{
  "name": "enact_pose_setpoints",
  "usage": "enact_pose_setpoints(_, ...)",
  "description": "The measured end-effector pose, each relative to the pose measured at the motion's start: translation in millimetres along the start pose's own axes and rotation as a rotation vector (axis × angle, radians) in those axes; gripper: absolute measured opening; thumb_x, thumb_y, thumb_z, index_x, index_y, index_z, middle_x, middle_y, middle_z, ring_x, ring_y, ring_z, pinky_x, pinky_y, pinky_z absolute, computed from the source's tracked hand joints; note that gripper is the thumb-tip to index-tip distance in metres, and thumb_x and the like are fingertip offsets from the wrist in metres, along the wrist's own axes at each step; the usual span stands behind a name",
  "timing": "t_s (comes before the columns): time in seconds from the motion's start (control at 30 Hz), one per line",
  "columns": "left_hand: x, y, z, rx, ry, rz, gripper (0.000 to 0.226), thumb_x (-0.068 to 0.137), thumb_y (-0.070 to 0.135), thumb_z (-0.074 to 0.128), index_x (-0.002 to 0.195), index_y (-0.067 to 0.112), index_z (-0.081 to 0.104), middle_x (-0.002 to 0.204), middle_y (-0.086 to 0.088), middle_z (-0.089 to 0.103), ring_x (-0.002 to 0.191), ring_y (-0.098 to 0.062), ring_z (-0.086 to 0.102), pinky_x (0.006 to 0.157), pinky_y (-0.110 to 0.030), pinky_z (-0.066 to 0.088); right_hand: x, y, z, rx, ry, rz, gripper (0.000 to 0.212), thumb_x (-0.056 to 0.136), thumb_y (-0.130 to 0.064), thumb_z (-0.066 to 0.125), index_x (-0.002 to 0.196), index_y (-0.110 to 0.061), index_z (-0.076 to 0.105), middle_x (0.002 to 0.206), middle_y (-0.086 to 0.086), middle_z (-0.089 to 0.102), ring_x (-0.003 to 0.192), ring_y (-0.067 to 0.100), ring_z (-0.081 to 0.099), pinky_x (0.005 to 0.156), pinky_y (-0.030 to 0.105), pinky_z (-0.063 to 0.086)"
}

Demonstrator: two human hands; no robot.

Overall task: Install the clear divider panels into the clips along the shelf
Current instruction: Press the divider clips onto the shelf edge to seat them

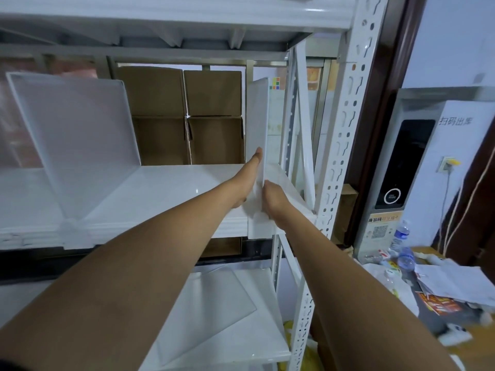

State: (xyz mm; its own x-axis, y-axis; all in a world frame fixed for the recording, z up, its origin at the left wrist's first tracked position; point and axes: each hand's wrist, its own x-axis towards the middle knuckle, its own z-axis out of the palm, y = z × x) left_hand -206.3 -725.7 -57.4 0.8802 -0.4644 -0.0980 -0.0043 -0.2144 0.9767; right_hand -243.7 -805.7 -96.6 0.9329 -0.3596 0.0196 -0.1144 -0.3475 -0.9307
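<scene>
The left hand lies flat, fingers straight, against the left face of the upright panel, while the right hand curls round its front edge just above a clip at the shelf's right end.

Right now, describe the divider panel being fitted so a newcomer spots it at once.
On the white rack's middle shelf, look right, beside the perforated upright. The clear panel stands there between the left hand and right hand; the other standing panel is far left, untouched.
</scene>
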Motion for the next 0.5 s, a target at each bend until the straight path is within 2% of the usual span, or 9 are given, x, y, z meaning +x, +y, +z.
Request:
enact_pose_setpoints(0.07, 3, -17, -7, 0.212, -0.019, 0.003, 0.082, 0.094, 0.08, 0.015, 0.163, 0.035, 0.012, 0.169, -0.002, 0.017, 0.155, -0.025, 0.015, 0.123, -0.05, 0.009, -2, 15, -2, -0.332, 0.034, -0.08, 0.026, 0.1, -0.002, 0.038, 0.097, 0.003, 0.064, 0.102, 0.019, 0.064, 0.1, 0.037, 0.059, 0.08, 0.032, 0.049)
enact_pose_setpoints(0.1, 3, -28, -13, 0.323, -0.041, 0.01, 0.083, 0.094, 0.079, 0.013, 0.163, 0.033, 0.015, 0.169, -0.002, 0.018, 0.155, -0.024, 0.016, 0.124, -0.047, 0.01, -2, 22, -6, -0.399, 0.043, -0.067, 0.023, 0.094, 0.003, 0.041, 0.083, 0.002, 0.061, 0.088, 0.017, 0.062, 0.089, 0.034, 0.057, 0.068, 0.03, 0.045)
enact_pose_setpoints(0.13, 4, -39, -21, 0.436, -0.066, 0.0, 0.087, 0.092, 0.082, 0.013, 0.162, 0.032, 0.018, 0.169, -0.001, 0.019, 0.155, -0.024, 0.017, 0.125, -0.047, 0.011, -5, 26, -7, -0.415, 0.042, -0.078, 0.022, 0.09, 0.002, 0.041, 0.081, 0.002, 0.06, 0.085, 0.015, 0.06, 0.085, 0.031, 0.054, 0.064, 0.03, 0.04)
enact_pose_setpoints(0.2, 3, -57, -38, 0.704, -0.128, -0.026, 0.098, 0.082, 0.091, 0.008, 0.161, 0.034, 0.021, 0.169, 0.003, 0.016, 0.155, -0.023, 0.015, 0.125, -0.05, 0.01, -16, 36, -13, -0.544, -0.001, -0.162, 0.028, 0.089, -0.005, 0.041, 0.103, -0.001, 0.065, 0.102, 0.013, 0.064, 0.094, 0.03, 0.057, 0.076, 0.031, 0.042)
enact_pose_setpoints(0.27, -2, -69, -56, 0.951, -0.177, 0.019, 0.104, 0.072, 0.097, 0.003, 0.16, 0.043, 0.019, 0.17, 0.01, 0.01, 0.156, -0.018, 0.007, 0.125, -0.052, 0.004, -25, 49, -18, -0.768, -0.079, -0.244, 0.047, 0.086, -0.013, 0.048, 0.133, -0.01, 0.053, 0.131, 0.009, 0.059, 0.12, 0.03, 0.052, 0.102, 0.038, 0.04)
enact_pose_setpoints(0.3, -4, -71, -65, 1.037, -0.201, 0.053, 0.105, 0.068, 0.1, 0.003, 0.158, 0.048, 0.017, 0.17, 0.013, 0.007, 0.157, -0.015, 0.002, 0.125, -0.052, 0.001, -30, 55, -19, -0.891, -0.084, -0.299, 0.061, 0.083, -0.015, 0.054, 0.143, -0.012, 0.043, 0.142, 0.007, 0.051, 0.132, 0.028, 0.044, 0.114, 0.039, 0.031)
enact_pose_setpoints(0.37, -11, -75, -85, 1.161, -0.227, 0.099, 0.102, 0.069, 0.102, 0.012, 0.158, 0.051, 0.012, 0.169, 0.016, 0.002, 0.156, -0.013, -0.003, 0.125, -0.053, -0.001, -32, 65, -20, -0.989, -0.067, -0.379, 0.08, 0.077, -0.02, 0.064, 0.15, -0.014, 0.031, 0.151, 0.004, 0.043, 0.142, 0.023, 0.034, 0.122, 0.039, 0.017)
enact_pose_setpoints(0.43, -17, -83, -107, 1.29, -0.216, 0.152, 0.099, 0.076, 0.096, 0.031, 0.159, 0.049, 0.004, 0.169, 0.015, -0.004, 0.156, -0.012, -0.006, 0.124, -0.054, -0.002, -31, 70, -17, -1.013, 0.014, -0.428, 0.082, 0.073, -0.023, 0.07, 0.146, -0.015, 0.033, 0.143, 0.003, 0.048, 0.137, 0.022, 0.039, 0.12, 0.038, 0.02)
enact_pose_setpoints(0.5, -22, -95, -129, 1.403, -0.197, 0.212, 0.106, 0.078, 0.085, 0.054, 0.159, 0.047, -0.004, 0.169, 0.013, -0.009, 0.156, -0.014, -0.008, 0.124, -0.057, 0.0, -27, 76, -11, -1.053, 0.086, -0.453, 0.081, 0.071, -0.022, 0.074, 0.142, -0.015, 0.035, 0.14, 0.002, 0.05, 0.134, 0.021, 0.042, 0.119, 0.038, 0.023)
